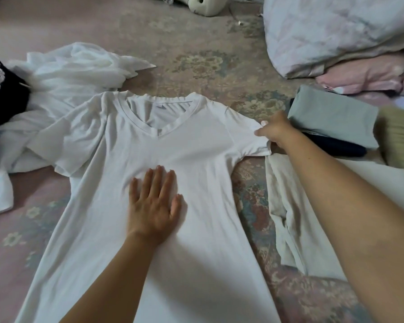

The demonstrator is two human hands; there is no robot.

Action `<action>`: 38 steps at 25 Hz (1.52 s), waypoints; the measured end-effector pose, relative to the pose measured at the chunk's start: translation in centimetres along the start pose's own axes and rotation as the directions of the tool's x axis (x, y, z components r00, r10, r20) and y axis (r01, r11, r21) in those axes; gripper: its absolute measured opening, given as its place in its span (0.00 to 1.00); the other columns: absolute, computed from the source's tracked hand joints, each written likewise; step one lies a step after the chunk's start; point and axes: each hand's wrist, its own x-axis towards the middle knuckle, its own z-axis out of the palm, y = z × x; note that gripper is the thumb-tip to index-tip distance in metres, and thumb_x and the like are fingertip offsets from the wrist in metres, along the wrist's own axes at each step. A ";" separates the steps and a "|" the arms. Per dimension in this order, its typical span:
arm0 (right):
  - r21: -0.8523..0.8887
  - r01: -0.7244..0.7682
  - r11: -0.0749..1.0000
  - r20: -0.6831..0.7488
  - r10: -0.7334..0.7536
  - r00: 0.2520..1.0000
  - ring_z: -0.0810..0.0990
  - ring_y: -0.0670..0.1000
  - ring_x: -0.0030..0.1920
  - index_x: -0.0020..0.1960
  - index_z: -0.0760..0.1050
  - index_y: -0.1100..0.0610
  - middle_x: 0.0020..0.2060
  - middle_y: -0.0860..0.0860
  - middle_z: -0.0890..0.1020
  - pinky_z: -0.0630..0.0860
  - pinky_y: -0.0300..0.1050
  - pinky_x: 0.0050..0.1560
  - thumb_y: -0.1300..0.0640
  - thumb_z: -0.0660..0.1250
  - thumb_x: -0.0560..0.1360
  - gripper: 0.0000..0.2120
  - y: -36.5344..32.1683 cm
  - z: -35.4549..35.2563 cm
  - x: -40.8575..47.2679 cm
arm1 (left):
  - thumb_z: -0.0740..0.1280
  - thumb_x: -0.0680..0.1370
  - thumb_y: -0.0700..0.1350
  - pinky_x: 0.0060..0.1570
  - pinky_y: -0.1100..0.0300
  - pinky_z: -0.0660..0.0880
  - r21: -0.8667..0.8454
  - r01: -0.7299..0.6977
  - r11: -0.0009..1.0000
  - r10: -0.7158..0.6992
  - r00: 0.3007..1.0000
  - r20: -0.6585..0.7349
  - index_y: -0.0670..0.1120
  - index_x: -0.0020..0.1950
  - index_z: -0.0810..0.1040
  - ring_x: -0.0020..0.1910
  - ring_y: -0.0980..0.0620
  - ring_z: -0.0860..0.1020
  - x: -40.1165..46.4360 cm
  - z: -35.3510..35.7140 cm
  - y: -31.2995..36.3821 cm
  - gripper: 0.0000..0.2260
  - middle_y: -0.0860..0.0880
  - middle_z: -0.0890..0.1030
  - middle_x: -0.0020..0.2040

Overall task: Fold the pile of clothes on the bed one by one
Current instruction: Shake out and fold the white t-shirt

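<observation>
White V-neck shirt (149, 145) lies flat, face-up on bed (196, 54). Left hand (153, 206) presses chest, fingers straight. Right hand (275, 132) pinches sleeve hem.

Two bare forearms are in view, each ending in a bare hand: left hand (153, 206), right hand (274, 134). No sleeve, cuff, glove, watch, bracelet or ring shows on either limb. The fingernails are short and unpainted, with a light natural sheen. Relative to the left hand, the right forearm appears noticeably broader, lying nearer the lens.
</observation>
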 end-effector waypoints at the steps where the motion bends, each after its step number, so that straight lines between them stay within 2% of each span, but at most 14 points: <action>1: 0.062 -0.017 0.998 -0.012 0.018 1.000 0.74 0.52 0.50 0.64 0.67 0.63 0.54 0.54 0.73 0.72 0.40 0.41 0.62 0.72 0.72 0.24 -0.2 -0.1 0.0 | 0.51 0.76 0.56 0.69 0.44 0.52 0.000 0.000 1.000 0.000 1.000 -0.002 0.46 0.72 0.68 0.72 0.43 0.66 0.0 0.0 0.0 0.27 0.43 0.67 0.73; 3: 0.210 -0.099 0.973 0.002 0.101 0.995 0.75 0.52 0.40 0.52 0.73 0.61 0.48 0.56 0.77 0.72 0.41 0.36 0.60 0.65 0.76 0.07 -0.6 0.0 0.2 | 0.51 0.76 0.56 0.69 0.44 0.52 -0.011 0.004 1.000 -0.004 1.000 -0.008 0.47 0.72 0.68 0.71 0.43 0.66 0.1 0.0 0.0 0.27 0.43 0.67 0.73; 6: 0.202 -0.227 0.953 0.133 0.203 0.970 0.72 0.49 0.31 0.42 0.72 0.56 0.36 0.53 0.76 0.70 0.37 0.26 0.57 0.59 0.79 0.08 -1.0 -0.2 0.3 | 0.52 0.75 0.56 0.69 0.43 0.53 -0.039 0.005 0.999 -0.006 1.000 -0.023 0.46 0.71 0.69 0.71 0.42 0.66 0.1 -0.1 0.1 0.27 0.43 0.68 0.72; 8: 0.069 -0.204 0.977 0.208 0.185 0.960 0.73 0.49 0.34 0.43 0.73 0.55 0.35 0.51 0.75 0.71 0.39 0.32 0.51 0.65 0.78 0.08 -1.1 -0.5 0.3 | 0.52 0.75 0.55 0.69 0.42 0.54 -0.056 0.006 0.998 -0.008 1.000 -0.028 0.46 0.71 0.69 0.70 0.42 0.67 0.1 -0.2 0.1 0.27 0.42 0.68 0.72; 11: -0.079 -0.059 0.995 0.152 0.070 0.986 0.72 0.50 0.36 0.45 0.76 0.57 0.40 0.54 0.75 0.67 0.39 0.33 0.61 0.67 0.75 0.01 -1.4 -1.2 0.5 | 0.53 0.75 0.55 0.68 0.42 0.55 -0.065 0.006 0.998 -0.008 0.999 -0.035 0.46 0.71 0.70 0.70 0.42 0.67 0.1 -0.1 0.0 0.27 0.42 0.68 0.72; 13: -0.003 -0.005 1.000 0.035 0.005 0.999 0.71 0.50 0.34 0.49 0.76 0.58 0.42 0.56 0.75 0.66 0.40 0.30 0.64 0.63 0.77 0.04 -1.2 -1.5 0.7 | 0.53 0.75 0.55 0.68 0.42 0.55 -0.060 0.005 0.998 -0.007 1.000 -0.027 0.46 0.71 0.70 0.70 0.42 0.67 0.1 -0.2 0.0 0.27 0.42 0.68 0.72; 17: 0.327 -0.001 0.945 0.092 -0.031 0.995 0.77 0.53 0.49 0.58 0.76 0.59 0.50 0.57 0.79 0.74 0.45 0.43 0.67 0.58 0.79 0.12 -0.8 -2.0 0.3 | 0.52 0.75 0.55 0.68 0.42 0.55 -0.069 0.012 0.998 -0.014 1.000 -0.018 0.46 0.71 0.70 0.70 0.42 0.67 0.0 -0.3 0.1 0.27 0.42 0.68 0.72; 20: -0.145 0.224 0.964 0.041 -0.220 0.975 0.75 0.55 0.51 0.55 0.76 0.54 0.49 0.54 0.77 0.72 0.46 0.46 0.66 0.62 0.74 0.13 0.0 -2.9 0.8 | 0.52 0.75 0.55 0.68 0.42 0.55 -0.057 0.008 0.998 -0.008 1.000 -0.006 0.46 0.71 0.70 0.70 0.42 0.67 0.1 -0.4 0.2 0.27 0.42 0.68 0.72; 23: -0.742 0.441 0.505 0.210 -0.450 0.868 0.71 0.60 0.61 0.64 0.74 0.54 0.61 0.58 0.72 0.70 0.52 0.57 0.59 0.67 0.75 0.17 1.0 -2.0 1.1 | 0.52 0.74 0.55 0.68 0.42 0.55 -0.048 0.010 0.999 -0.010 1.000 0.001 0.46 0.71 0.70 0.70 0.42 0.68 0.2 -0.5 0.1 0.28 0.42 0.69 0.71; 26: -0.855 0.452 0.254 0.270 -0.525 0.807 0.75 0.61 0.56 0.58 0.75 0.60 0.56 0.60 0.77 0.72 0.51 0.50 0.59 0.62 0.78 0.10 1.0 -1.4 0.5 | 0.52 0.74 0.56 0.68 0.42 0.55 -0.050 0.014 0.999 -0.013 1.000 0.007 0.46 0.71 0.70 0.70 0.42 0.67 0.1 -0.5 0.2 0.28 0.42 0.69 0.72; 29: -0.763 0.439 0.474 0.151 -0.530 0.834 0.77 0.60 0.51 0.55 0.73 0.61 0.52 0.60 0.78 0.67 0.48 0.43 0.61 0.59 0.79 0.07 0.9 -2.3 0.5 | 0.52 0.74 0.55 0.68 0.42 0.55 -0.063 0.003 0.998 -0.004 1.000 -0.008 0.45 0.70 0.70 0.70 0.41 0.68 0.2 -0.4 0.1 0.28 0.42 0.69 0.71; 32: -0.141 0.305 0.942 -0.024 -0.311 0.950 0.74 0.54 0.47 0.47 0.72 0.55 0.43 0.51 0.76 0.70 0.45 0.44 0.60 0.59 0.80 0.05 0.0 -2.7 0.9 | 0.52 0.75 0.56 0.68 0.42 0.55 -0.060 0.002 0.998 -0.003 1.000 -0.009 0.45 0.71 0.70 0.70 0.41 0.67 0.1 -0.3 0.1 0.28 0.42 0.69 0.71; 35: 0.352 0.082 0.932 0.098 -0.124 0.987 0.77 0.52 0.42 0.42 0.71 0.54 0.41 0.51 0.76 0.78 0.41 0.33 0.66 0.60 0.79 0.10 -0.8 -2.6 0.5 | 0.51 0.75 0.56 0.68 0.41 0.55 -0.064 0.006 0.998 -0.006 1.000 -0.001 0.46 0.71 0.69 0.70 0.41 0.67 0.1 -0.3 0.1 0.28 0.42 0.68 0.72; 38: 0.202 0.179 0.963 0.120 -0.205 0.971 0.76 0.50 0.42 0.51 0.76 0.62 0.41 0.54 0.77 0.77 0.37 0.33 0.73 0.65 0.72 0.11 -1.0 -2.7 0.1 | 0.51 0.75 0.56 0.69 0.42 0.55 -0.053 0.003 0.999 -0.003 1.000 0.000 0.46 0.72 0.69 0.71 0.42 0.66 0.1 -0.2 0.1 0.28 0.43 0.68 0.72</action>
